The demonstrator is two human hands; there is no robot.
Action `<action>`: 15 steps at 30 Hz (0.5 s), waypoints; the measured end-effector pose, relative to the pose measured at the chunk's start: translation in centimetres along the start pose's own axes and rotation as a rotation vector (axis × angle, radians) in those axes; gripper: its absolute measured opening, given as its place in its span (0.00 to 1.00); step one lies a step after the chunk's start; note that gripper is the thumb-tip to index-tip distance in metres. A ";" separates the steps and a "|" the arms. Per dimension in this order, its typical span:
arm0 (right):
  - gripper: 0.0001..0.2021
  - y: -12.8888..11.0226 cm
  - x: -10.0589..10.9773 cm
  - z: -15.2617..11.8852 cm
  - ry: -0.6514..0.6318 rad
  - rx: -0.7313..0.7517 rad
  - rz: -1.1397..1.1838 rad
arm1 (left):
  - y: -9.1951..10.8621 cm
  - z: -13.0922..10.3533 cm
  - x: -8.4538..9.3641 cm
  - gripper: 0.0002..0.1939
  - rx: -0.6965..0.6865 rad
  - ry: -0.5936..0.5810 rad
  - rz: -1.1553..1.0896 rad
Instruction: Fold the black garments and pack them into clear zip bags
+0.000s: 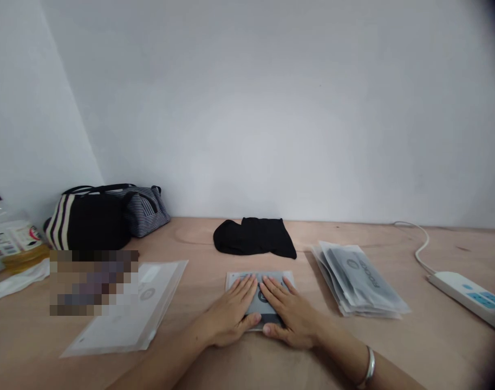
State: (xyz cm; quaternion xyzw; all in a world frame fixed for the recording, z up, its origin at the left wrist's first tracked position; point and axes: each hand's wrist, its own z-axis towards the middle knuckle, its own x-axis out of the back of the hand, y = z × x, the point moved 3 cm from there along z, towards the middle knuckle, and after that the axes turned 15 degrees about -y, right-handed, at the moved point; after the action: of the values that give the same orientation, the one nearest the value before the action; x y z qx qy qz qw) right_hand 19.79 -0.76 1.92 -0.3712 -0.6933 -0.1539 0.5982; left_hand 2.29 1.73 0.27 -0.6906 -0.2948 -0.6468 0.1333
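Both palms lie flat on a frosted zip bag point(253, 322) with something grey and dark inside. My left hand point(233, 314) covers its left half, fingers stretched forward. On the right half rests my right hand point(290, 314), its fingers also extended and slightly apart. Part of a round printed mark shows between the hands. Beyond the bag, a folded black cloth piece point(253, 237) lies against the back of the table. To the right is a stack of filled frosted zip bags point(359, 279), and to the left lie flat frosted zip bags point(150, 303) with a round mark.
A black bag with white stripes point(95, 222) and a striped pouch point(148, 208) stand at the back left. Beside them are a bottle of yellow liquid point(15, 244) and white tissue point(20, 279). A white power strip point(467, 295) with its cord sits at the right. One patch at left is pixelated.
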 end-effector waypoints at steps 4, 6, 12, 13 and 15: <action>0.44 -0.4 -0.6 -0.1 -0.002 -0.035 0.062 | -0.6 0.3 0.3 0.31 -0.050 -0.048 -0.053; 0.45 -0.7 -0.6 -0.1 -0.002 -0.060 0.080 | -0.6 0.4 0.3 0.30 -0.063 -0.049 -0.092; 0.42 -1.7 -0.3 -0.6 -0.002 -0.151 0.047 | -1.4 -0.6 0.7 0.23 0.079 0.282 -0.328; 0.40 -1.9 -0.3 -0.7 0.013 -0.159 0.021 | -1.7 -0.9 0.8 0.22 0.123 0.370 -0.395; 0.36 -2.1 -0.5 -0.6 0.041 -0.171 -0.054 | -2.3 -1.2 1.0 0.22 0.191 0.509 -0.515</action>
State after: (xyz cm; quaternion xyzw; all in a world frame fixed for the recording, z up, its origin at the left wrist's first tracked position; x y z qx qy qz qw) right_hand 18.74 -2.77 2.05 -0.3991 -0.6748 -0.2363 0.5740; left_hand -0.06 3.08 0.95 -0.3953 -0.4752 -0.7798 0.0991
